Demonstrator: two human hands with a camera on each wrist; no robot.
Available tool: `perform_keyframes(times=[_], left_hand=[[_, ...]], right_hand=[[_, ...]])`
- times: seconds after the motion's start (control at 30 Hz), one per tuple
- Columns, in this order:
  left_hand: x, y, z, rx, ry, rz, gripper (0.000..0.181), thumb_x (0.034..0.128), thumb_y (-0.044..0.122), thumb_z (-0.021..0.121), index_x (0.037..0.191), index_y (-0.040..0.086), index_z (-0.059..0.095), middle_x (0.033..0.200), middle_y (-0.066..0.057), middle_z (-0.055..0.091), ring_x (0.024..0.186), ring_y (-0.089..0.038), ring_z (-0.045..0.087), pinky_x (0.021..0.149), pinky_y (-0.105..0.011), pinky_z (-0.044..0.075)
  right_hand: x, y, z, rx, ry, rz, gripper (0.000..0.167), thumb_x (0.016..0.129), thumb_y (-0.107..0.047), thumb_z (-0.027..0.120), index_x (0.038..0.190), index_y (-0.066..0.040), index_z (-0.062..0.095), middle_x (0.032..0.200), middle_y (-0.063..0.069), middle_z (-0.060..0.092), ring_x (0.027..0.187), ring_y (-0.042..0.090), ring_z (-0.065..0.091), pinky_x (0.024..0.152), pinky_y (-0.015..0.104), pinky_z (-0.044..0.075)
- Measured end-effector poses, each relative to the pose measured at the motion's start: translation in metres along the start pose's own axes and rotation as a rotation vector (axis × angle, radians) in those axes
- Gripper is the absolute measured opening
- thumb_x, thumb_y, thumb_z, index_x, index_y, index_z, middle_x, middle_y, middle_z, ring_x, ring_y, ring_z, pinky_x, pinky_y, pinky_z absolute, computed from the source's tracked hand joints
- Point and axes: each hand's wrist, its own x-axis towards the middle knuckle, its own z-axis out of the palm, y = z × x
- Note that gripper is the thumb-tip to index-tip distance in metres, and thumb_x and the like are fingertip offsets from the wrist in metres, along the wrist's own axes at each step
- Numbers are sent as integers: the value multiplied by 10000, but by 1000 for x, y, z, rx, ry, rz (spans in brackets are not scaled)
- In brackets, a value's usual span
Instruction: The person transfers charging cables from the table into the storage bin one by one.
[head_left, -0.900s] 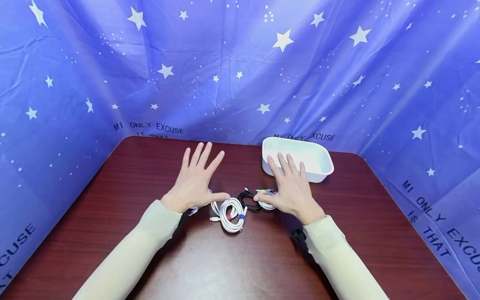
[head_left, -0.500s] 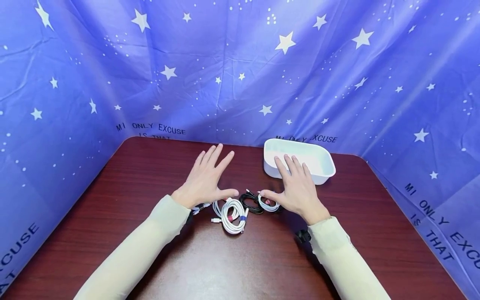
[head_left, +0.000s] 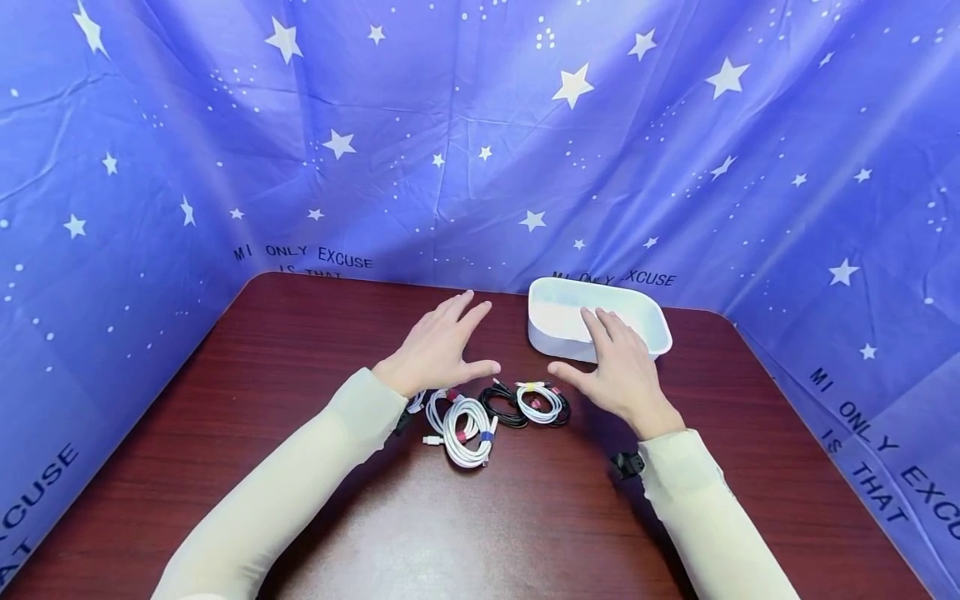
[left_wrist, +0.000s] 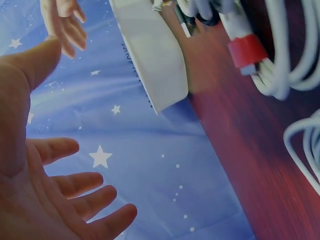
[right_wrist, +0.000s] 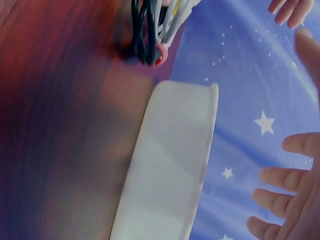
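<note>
My left hand (head_left: 438, 346) hovers over the table behind the left-hand cables, fingers spread and holding nothing. To the right, my right hand (head_left: 624, 379) is held before the white bin (head_left: 553, 337), also with spread fingers and nothing in its grasp. Between the hands lie several coiled cables. Frontmost is a thick white cable (head_left: 452, 435) with a blue tie. Right of it sit a black cable (head_left: 507, 422) and a thinner white cable (head_left: 535, 418) with a yellow tie. The left arm partly covers another white cable (head_left: 415, 404). A red tie (left_wrist: 248, 51) shows in the left wrist view.
The bin stands at the back right of the dark red wooden table (head_left: 300, 333), its near rim partly covered by the right hand. A blue star-printed curtain (head_left: 450, 125) hangs around the back and both sides.
Both hands have shifted right, and the right hand has moved off the yellow-tied white cable, uncovering it. The left hand has turned more sideways. The cables and bin stay where they were.
</note>
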Motion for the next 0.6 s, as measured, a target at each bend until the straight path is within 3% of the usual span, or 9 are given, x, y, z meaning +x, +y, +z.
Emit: perform_keyframes(times=[0.2,0.43,0.6], left_hand=[[14,3,-1,-46,-64,-47,829,812,569,654,1464,141,375,1501,-148,328,1360,-294,321,1054,-488,343],[33,9,-1,-118,-73,-89,768,815,507,686,1430,130,422,1431,-93,426,1303,-251,402,1023,-440,391],[49,17,5,-182,-99,-106,725,827,451,705,1410,111,441,1397,-73,465,1287,-209,425,1032,-386,388]], right_hand=[[1,13,-3,-7,0,38,954,735,-709,633,1416,-77,417,1422,219,401,1272,426,393,1010,571,333],[6,25,-12,10,-16,102,846,794,-657,607,1354,-35,480,1417,231,400,1290,415,369,993,596,329],[9,36,-17,29,-27,163,835,810,-668,576,1335,-23,495,1415,231,402,1301,409,355,986,601,318]])
